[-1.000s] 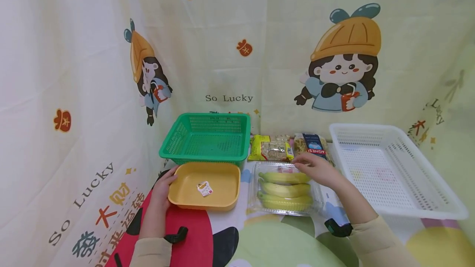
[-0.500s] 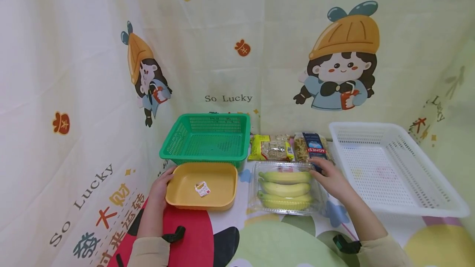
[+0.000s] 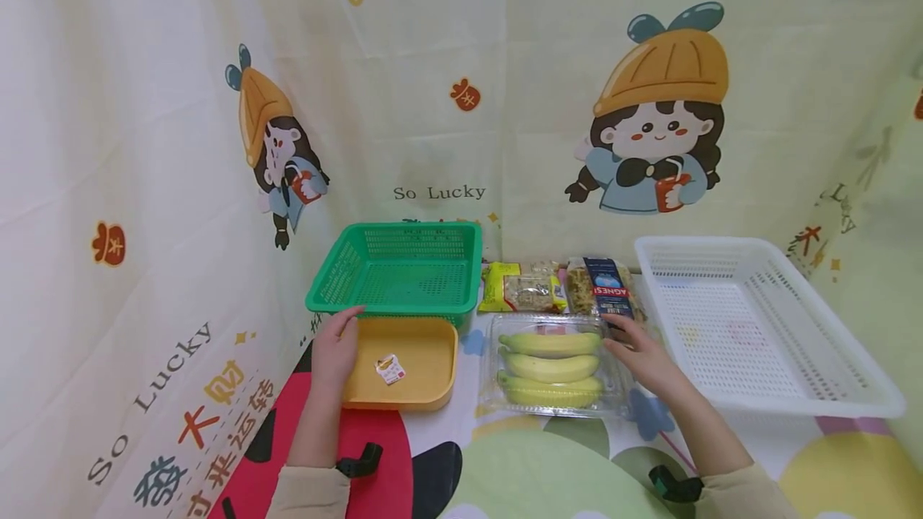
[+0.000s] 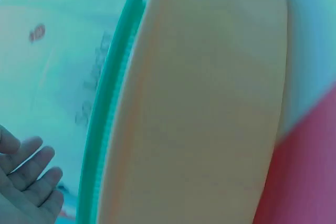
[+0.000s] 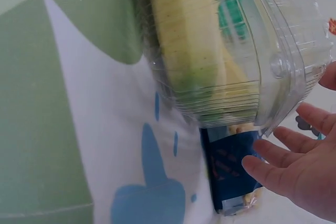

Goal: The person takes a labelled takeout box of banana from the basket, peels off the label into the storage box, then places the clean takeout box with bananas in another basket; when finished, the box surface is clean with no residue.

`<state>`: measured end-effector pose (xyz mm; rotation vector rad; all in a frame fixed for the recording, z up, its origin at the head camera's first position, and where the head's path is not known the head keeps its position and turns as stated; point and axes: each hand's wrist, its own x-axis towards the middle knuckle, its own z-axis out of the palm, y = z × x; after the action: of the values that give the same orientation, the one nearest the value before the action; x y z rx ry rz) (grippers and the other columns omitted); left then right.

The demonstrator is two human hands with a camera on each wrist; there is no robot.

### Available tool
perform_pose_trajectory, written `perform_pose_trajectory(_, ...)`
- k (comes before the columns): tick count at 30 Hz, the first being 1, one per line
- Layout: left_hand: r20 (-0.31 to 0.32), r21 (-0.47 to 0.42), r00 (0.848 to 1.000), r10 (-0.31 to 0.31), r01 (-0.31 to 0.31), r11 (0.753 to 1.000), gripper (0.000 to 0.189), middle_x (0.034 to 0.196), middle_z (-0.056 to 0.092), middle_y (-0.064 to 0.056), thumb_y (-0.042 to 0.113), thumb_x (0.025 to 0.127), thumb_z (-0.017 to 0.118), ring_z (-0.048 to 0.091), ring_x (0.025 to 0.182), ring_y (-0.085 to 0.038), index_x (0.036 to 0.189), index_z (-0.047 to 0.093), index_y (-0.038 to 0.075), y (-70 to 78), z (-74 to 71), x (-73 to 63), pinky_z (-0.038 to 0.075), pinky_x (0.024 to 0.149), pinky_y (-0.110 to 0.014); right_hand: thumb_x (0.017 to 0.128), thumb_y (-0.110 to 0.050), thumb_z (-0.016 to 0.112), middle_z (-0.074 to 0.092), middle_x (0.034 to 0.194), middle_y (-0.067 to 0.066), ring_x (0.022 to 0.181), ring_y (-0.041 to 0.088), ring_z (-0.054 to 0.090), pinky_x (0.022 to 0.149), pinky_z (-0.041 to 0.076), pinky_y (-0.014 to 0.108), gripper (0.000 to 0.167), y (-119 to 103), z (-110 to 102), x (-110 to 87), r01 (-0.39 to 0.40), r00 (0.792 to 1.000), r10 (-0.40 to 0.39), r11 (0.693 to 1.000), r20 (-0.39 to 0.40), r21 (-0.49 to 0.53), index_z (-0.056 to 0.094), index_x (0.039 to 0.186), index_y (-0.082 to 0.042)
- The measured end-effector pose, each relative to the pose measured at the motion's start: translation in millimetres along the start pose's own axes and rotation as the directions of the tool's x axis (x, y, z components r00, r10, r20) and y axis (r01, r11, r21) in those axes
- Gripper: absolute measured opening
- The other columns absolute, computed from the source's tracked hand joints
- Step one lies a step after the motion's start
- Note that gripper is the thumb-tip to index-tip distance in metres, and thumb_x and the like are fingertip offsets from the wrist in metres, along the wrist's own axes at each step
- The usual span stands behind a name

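My left hand is over the left end of a yellow plastic tub that has a small sticker inside. In the left wrist view, the fingers are spread loosely and hold nothing; the tub's plain side fills the middle. On the other side, my right hand reaches to the right edge of a clear hinged plastic box. Three bananas lie inside that box. The right fingertips are right beside the box's rim, relaxed and slightly bent, gripping nothing.
Behind the tub stands a green mesh basket, and a white mesh basket is at the far right. Between them lie a yellow food packet and an AGNESI pasta packet. Printed cloth walls rise behind.
My left hand has left the tub's left side and come rightward over its end. My right hand has moved from the clear box's far right corner to its right edge.
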<state>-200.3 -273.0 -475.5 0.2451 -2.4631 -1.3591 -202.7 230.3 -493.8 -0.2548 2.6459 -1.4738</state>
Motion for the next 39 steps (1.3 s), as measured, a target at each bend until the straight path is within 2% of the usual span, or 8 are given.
perform_pose_trajectory(6, 0.082, -0.076, 0.995, 0.059, -0.053, 0.996, 0.03, 0.137, 0.062, -0.004, 0.026, 0.103, 0.051, 0.052, 0.132, -0.025, 0.127, 0.068, 0.02, 18.3, 34.5, -11.5, 0.042, 0.111, -0.048, 0.103, -0.03, 0.052, 0.035, 0.15, 0.034, 0.134, 0.054, 0.04, 0.103, 0.044, 0.062, 0.057, 6, 3, 0.1, -0.021, 1.0, 0.022, 1.0, -0.012, 0.017, 0.032, 0.153, -0.01)
perform_pose_trajectory(10, 0.12, -0.125, 0.988, 0.101, -0.086, 0.988, 0.028, 0.133, 0.065, -0.004, 0.023, 0.103, 0.052, 0.055, 0.13, -0.025, 0.124, 0.07, 0.019, 27.2, 57.1, -16.9, 0.045, 0.109, -0.048, 0.102, -0.03, 0.053, 0.038, 0.149, 0.033, 0.134, 0.052, 0.041, 0.104, 0.044, 0.062, 0.057, 10, 6, 0.0, -0.01, 1.0, 0.01, 1.0, -0.029, 0.015, 0.033, 0.152, -0.01)
perform_pose_trajectory(14, 0.171, -0.161, 0.979, 0.111, -0.083, 0.984, 0.026, 0.129, 0.067, -0.001, 0.023, 0.102, 0.053, 0.056, 0.13, -0.023, 0.121, 0.071, 0.021, 34.4, 75.1, -19.8, 0.045, 0.109, -0.047, 0.102, -0.03, 0.053, 0.035, 0.152, 0.031, 0.136, 0.051, 0.04, 0.105, 0.042, 0.062, 0.06, 11, 7, -2.0, -0.008, 1.0, 0.009, 1.0, -0.026, 0.024, 0.03, 0.154, -0.009)
perform_pose_trajectory(24, 0.262, -0.237, 0.96, 0.102, -0.038, 0.971, 0.029, 0.135, 0.063, 0.002, 0.022, 0.101, 0.054, 0.052, 0.134, -0.022, 0.126, 0.068, 0.024, 49.2, 110.3, -27.8, 0.042, 0.112, -0.046, 0.102, -0.027, 0.054, 0.024, 0.158, 0.028, 0.136, 0.052, 0.04, 0.104, 0.044, 0.061, 0.063, 15, 15, -3.8, -0.038, 0.999, 0.039, 0.995, -0.014, 0.088, 0.024, 0.156, -0.015)
perform_pose_trajectory(27, 0.27, -0.261, 0.955, 0.125, -0.053, 0.964, 0.032, 0.138, 0.061, 0.0, 0.021, 0.101, 0.054, 0.052, 0.134, -0.023, 0.131, 0.064, 0.021, 55.1, 119.2, -33.5, 0.043, 0.111, -0.046, 0.102, -0.029, 0.054, 0.021, 0.16, 0.026, 0.137, 0.053, 0.038, 0.104, 0.043, 0.063, 0.063, 17, 16, -4.4, -0.053, 0.998, 0.055, 0.994, -0.016, 0.099, 0.023, 0.156, -0.019)
perform_pose_trajectory(30, 0.277, -0.288, 0.945, 0.176, -0.093, 0.953, 0.035, 0.142, 0.058, -0.003, 0.02, 0.101, 0.054, 0.051, 0.135, -0.026, 0.135, 0.061, 0.02, 62.7, 126.0, -40.1, 0.042, 0.111, -0.048, 0.102, -0.026, 0.053, 0.023, 0.16, 0.025, 0.135, 0.054, 0.039, 0.104, 0.044, 0.062, 0.062, 20, 18, -4.1, -0.012, 0.999, 0.016, 0.993, -0.028, 0.119, 0.024, 0.156, -0.015)
perform_pose_trajectory(35, 0.338, -0.311, 0.93, 0.142, -0.033, 0.95, 0.038, 0.149, 0.05, 0.004, 0.029, 0.101, 0.053, 0.045, 0.14, -0.025, 0.139, 0.056, 0.032, 70.1, 137.7, -46.7, 0.038, 0.115, -0.048, 0.103, -0.02, 0.052, 0.026, 0.159, 0.021, 0.134, 0.052, 0.042, 0.104, 0.044, 0.059, 0.059, 23, 20, -3.1, 0.044, 0.998, -0.036, 0.988, -0.059, 0.146, 0.026, 0.154, -0.011)
perform_pose_trajectory(39, 0.366, -0.321, 0.922, 0.126, -0.002, 0.947, 0.044, 0.154, 0.044, -0.001, 0.023, 0.102, 0.051, 0.038, 0.145, -0.028, 0.146, 0.048, 0.027, 65.4, 151.6, -48.6, 0.032, 0.118, -0.049, 0.103, -0.022, 0.052, 0.027, 0.16, 0.02, 0.133, 0.05, 0.043, 0.104, 0.045, 0.058, 0.059, 23, 21, -2.4, 0.041, 0.997, -0.032, 0.989, -0.064, 0.141, 0.026, 0.155, -0.012)
